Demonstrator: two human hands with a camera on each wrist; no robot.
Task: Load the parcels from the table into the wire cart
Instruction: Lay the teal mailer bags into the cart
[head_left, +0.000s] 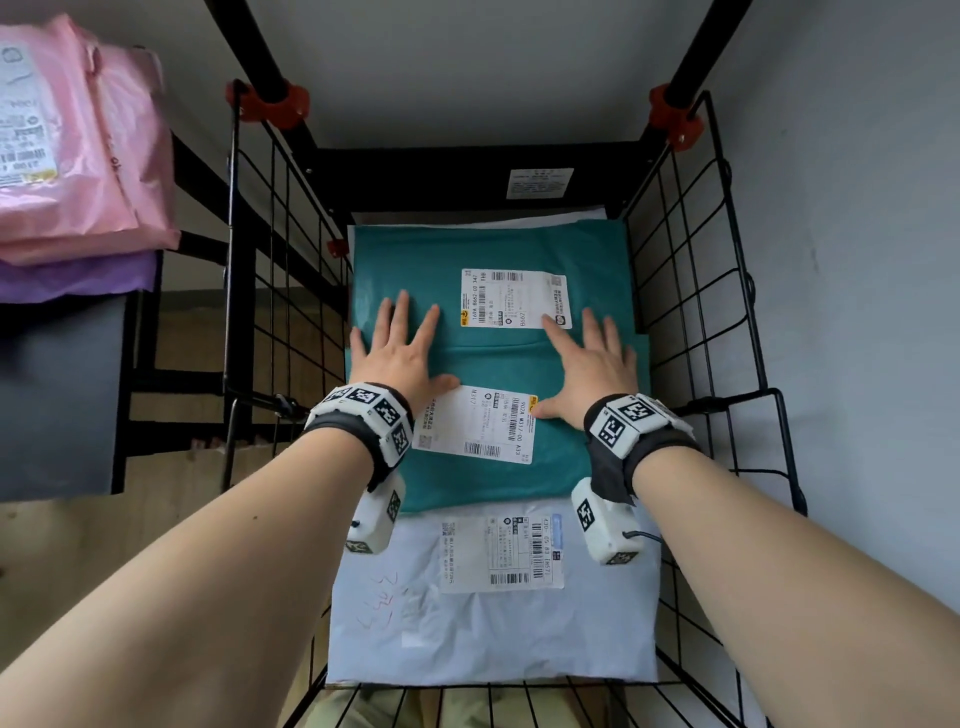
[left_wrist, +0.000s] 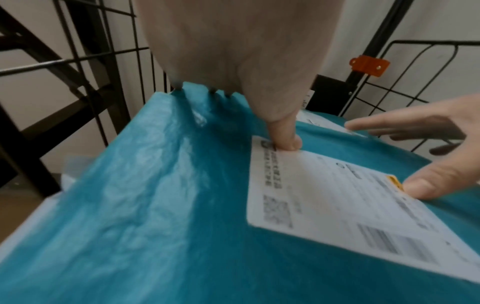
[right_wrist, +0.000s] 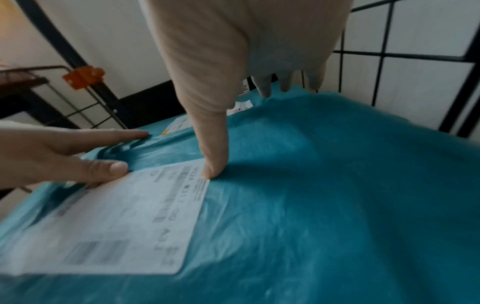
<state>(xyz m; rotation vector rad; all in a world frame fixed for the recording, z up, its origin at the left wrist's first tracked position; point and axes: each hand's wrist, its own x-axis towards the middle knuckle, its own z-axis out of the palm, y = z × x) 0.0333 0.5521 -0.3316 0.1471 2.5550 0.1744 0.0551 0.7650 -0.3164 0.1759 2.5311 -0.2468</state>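
Note:
Inside the black wire cart (head_left: 691, 291) lie two teal parcels and a white one. The nearer teal parcel (head_left: 561, 457) (left_wrist: 161, 205) (right_wrist: 324, 205) overlaps the farther teal parcel (head_left: 415, 260) and covers part of the white parcel (head_left: 467, 634). My left hand (head_left: 400, 348) (left_wrist: 233, 51) lies flat with spread fingers on the teal parcels, its thumb at the label's corner. My right hand (head_left: 592, 358) (right_wrist: 246, 41) presses flat beside it, thumb on the label's (head_left: 475, 423) other corner. Pink parcels (head_left: 78, 145) and a purple parcel (head_left: 78, 280) sit stacked on the table at the left.
The cart's wire walls rise on the left (head_left: 280, 249) and right, with a black frame and orange clamps (head_left: 270, 106) at the back. A dark table (head_left: 57, 395) stands left of the cart. A grey wall is to the right.

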